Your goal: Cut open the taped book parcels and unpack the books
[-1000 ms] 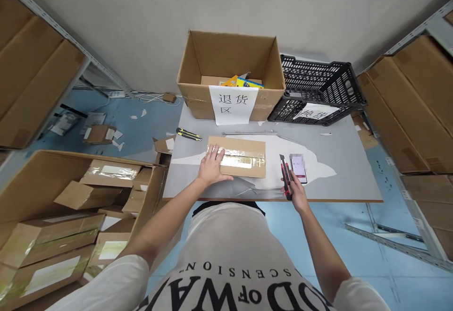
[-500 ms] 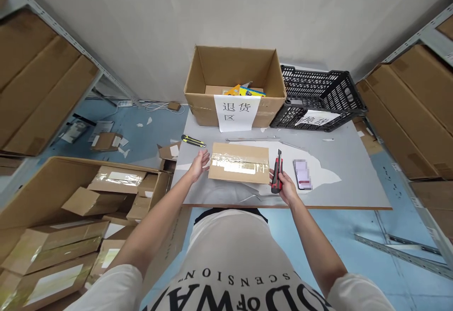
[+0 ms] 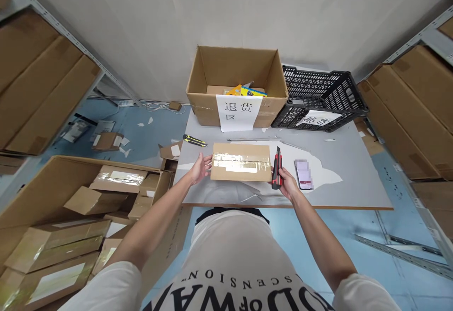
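Note:
A taped cardboard box (image 3: 240, 153) sits in front of me on the grey table, with shiny clear tape and a white label across its top. My left hand (image 3: 201, 167) is at the box's left end, fingers stretched and apart; whether they touch the cardboard I cannot tell. In my right hand (image 3: 287, 181) is a red and black utility knife (image 3: 277, 172), its tip pointing away from me, close by the box's right end. A second cutter, yellow and black (image 3: 194, 140), lies beyond my left hand.
Behind stand an open carton (image 3: 201, 110) with colourful packets and a black plastic crate (image 3: 320, 98), both bearing paper signs. A phone (image 3: 303, 174) lies to the right. At lower left, a large carton (image 3: 106, 161) holds several boxes. Shelves with cartons flank both sides.
My left hand has come slightly nearer the left end of the box. The knife in my right hand has shifted a little away from me, and the view has moved slightly.

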Action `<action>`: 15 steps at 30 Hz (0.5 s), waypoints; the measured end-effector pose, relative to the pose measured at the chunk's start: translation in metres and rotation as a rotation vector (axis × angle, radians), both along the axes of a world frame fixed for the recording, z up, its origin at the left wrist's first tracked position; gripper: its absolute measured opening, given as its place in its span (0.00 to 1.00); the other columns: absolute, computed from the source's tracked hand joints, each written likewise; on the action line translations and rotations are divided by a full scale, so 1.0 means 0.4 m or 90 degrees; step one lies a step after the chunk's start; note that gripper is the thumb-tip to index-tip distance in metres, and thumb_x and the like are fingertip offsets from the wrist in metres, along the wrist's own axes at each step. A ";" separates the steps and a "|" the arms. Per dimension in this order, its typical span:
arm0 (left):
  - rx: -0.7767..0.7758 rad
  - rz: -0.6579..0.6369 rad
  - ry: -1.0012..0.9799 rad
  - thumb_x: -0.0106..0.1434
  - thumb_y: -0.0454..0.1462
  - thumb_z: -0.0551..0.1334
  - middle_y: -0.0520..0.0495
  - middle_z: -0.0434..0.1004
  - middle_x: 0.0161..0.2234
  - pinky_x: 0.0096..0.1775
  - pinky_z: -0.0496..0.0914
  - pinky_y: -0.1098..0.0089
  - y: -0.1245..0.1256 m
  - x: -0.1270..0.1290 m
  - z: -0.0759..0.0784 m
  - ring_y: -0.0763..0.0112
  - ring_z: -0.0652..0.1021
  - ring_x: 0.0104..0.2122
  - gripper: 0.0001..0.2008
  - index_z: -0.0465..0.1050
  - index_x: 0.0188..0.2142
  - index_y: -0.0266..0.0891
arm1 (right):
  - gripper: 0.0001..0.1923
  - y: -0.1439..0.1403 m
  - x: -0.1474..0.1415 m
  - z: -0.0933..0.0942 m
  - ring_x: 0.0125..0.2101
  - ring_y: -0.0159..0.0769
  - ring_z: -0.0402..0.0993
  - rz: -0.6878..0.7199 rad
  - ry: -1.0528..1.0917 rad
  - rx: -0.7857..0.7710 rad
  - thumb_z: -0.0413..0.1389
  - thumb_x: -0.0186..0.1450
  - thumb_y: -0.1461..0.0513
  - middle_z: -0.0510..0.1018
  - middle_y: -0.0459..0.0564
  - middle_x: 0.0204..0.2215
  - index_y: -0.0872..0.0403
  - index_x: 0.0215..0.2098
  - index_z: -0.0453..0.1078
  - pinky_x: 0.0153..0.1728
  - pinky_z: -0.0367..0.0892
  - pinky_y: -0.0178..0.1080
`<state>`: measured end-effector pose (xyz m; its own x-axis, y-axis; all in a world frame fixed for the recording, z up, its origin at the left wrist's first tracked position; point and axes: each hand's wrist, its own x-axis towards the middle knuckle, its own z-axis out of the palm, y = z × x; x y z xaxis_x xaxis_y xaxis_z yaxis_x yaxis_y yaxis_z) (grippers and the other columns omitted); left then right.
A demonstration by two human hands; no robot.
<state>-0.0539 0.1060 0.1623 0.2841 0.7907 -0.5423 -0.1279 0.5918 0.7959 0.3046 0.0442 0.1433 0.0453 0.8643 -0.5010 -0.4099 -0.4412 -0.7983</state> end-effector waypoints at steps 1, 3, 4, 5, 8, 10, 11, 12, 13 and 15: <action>0.004 0.015 -0.007 0.60 0.62 0.35 0.38 0.56 0.62 0.47 0.69 0.58 -0.010 0.003 0.000 0.57 0.67 0.56 0.40 0.57 0.60 0.41 | 0.10 0.019 0.005 0.005 0.37 0.38 0.77 0.001 -0.008 0.004 0.54 0.61 0.57 0.77 0.49 0.45 0.49 0.41 0.66 0.30 0.76 0.43; 0.011 0.052 -0.035 0.60 0.62 0.36 0.39 0.54 0.63 0.47 0.69 0.58 -0.038 0.014 -0.002 0.57 0.66 0.57 0.40 0.56 0.61 0.40 | 0.08 0.074 0.015 0.019 0.34 0.36 0.77 0.002 -0.023 0.008 0.54 0.61 0.59 0.78 0.49 0.41 0.50 0.39 0.67 0.29 0.76 0.40; 0.014 0.073 -0.054 0.60 0.61 0.37 0.39 0.53 0.63 0.47 0.69 0.57 -0.056 0.023 -0.004 0.57 0.65 0.57 0.39 0.55 0.61 0.40 | 0.06 0.108 0.020 0.028 0.33 0.35 0.77 0.005 -0.031 0.007 0.54 0.61 0.60 0.79 0.48 0.38 0.51 0.38 0.67 0.29 0.75 0.39; 0.016 0.096 -0.073 0.61 0.61 0.37 0.40 0.52 0.63 0.47 0.69 0.57 -0.077 0.034 -0.006 0.57 0.65 0.58 0.39 0.55 0.61 0.41 | 0.05 0.146 0.024 0.038 0.31 0.34 0.77 0.015 -0.040 0.006 0.54 0.61 0.61 0.79 0.48 0.35 0.51 0.36 0.67 0.28 0.75 0.37; 0.013 0.182 -0.129 0.61 0.61 0.38 0.42 0.50 0.64 0.49 0.67 0.56 -0.147 0.080 -0.014 0.57 0.61 0.60 0.38 0.56 0.60 0.42 | 0.02 0.266 0.026 0.071 0.24 0.31 0.74 0.074 -0.077 -0.011 0.54 0.62 0.63 0.78 0.45 0.27 0.52 0.34 0.68 0.23 0.72 0.33; 0.000 0.229 -0.174 0.61 0.61 0.38 0.42 0.48 0.65 0.49 0.66 0.55 -0.195 0.115 -0.017 0.55 0.59 0.61 0.38 0.58 0.60 0.42 | 0.02 0.340 0.017 0.088 0.20 0.29 0.72 0.111 -0.104 -0.022 0.53 0.63 0.64 0.76 0.44 0.23 0.53 0.33 0.68 0.21 0.70 0.31; -0.009 0.244 -0.198 0.60 0.62 0.38 0.42 0.48 0.65 0.50 0.66 0.55 -0.217 0.132 -0.017 0.54 0.58 0.61 0.39 0.59 0.59 0.42 | 0.02 0.371 0.010 0.094 0.19 0.29 0.71 0.132 -0.120 -0.027 0.53 0.63 0.64 0.75 0.43 0.21 0.53 0.33 0.67 0.20 0.69 0.31; -0.019 0.256 -0.219 0.60 0.62 0.38 0.41 0.47 0.65 0.50 0.65 0.54 -0.237 0.148 -0.017 0.53 0.58 0.61 0.39 0.59 0.59 0.42 | 0.02 0.400 0.001 0.098 0.18 0.28 0.70 0.153 -0.138 -0.029 0.53 0.63 0.64 0.74 0.43 0.20 0.54 0.32 0.67 0.19 0.69 0.31; -0.031 0.267 -0.236 0.60 0.62 0.38 0.41 0.47 0.65 0.50 0.65 0.53 -0.256 0.162 -0.016 0.52 0.57 0.61 0.39 0.60 0.59 0.42 | 0.03 0.424 -0.010 0.100 0.18 0.28 0.70 0.175 -0.157 -0.031 0.53 0.63 0.64 0.74 0.43 0.20 0.54 0.32 0.67 0.18 0.68 0.30; -0.058 0.287 -0.259 0.59 0.63 0.38 0.41 0.47 0.65 0.51 0.64 0.52 -0.287 0.186 -0.012 0.51 0.57 0.62 0.40 0.61 0.59 0.43 | 0.03 0.463 -0.033 0.097 0.17 0.28 0.69 0.211 -0.188 -0.033 0.53 0.64 0.65 0.74 0.43 0.19 0.54 0.31 0.67 0.18 0.67 0.30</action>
<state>0.0205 -0.0087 0.1574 0.1311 0.8370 -0.5313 -0.6643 0.4720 0.5796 0.2915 0.2292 0.1821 -0.0828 0.8303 -0.5511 0.0031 -0.5528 -0.8333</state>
